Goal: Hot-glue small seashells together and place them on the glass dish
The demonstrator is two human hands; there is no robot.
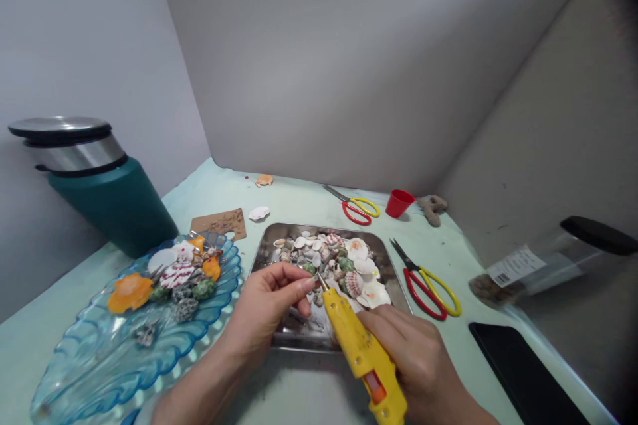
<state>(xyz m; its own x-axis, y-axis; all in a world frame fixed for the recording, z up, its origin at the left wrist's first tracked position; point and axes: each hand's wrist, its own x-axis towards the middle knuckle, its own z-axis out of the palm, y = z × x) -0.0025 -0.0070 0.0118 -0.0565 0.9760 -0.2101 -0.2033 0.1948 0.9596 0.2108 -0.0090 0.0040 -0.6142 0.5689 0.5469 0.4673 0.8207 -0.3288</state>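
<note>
My right hand (406,345) is wrapped round a yellow hot glue gun (351,335), its metal nozzle pointing up and left. Just at the nozzle tip, my left hand (274,295) pinches what looks like a small pale shell (317,259), mostly covered by the fingertips. Both hands are over the near part of a metal tray (401,282). Inside it lie many loose shells, among them a ribbed brownish scallop shell (353,283), white scallop shells (375,293) and small green snail shells (345,264).
Left is a blue scalloped dish (100,365) bearing shells, with a teal bottle (109,202) behind. Two pairs of scissors (432,292) (356,206), a red cup (399,203), a brown card (219,223), a clear jar (543,269) and a black phone (523,372) surround the tray.
</note>
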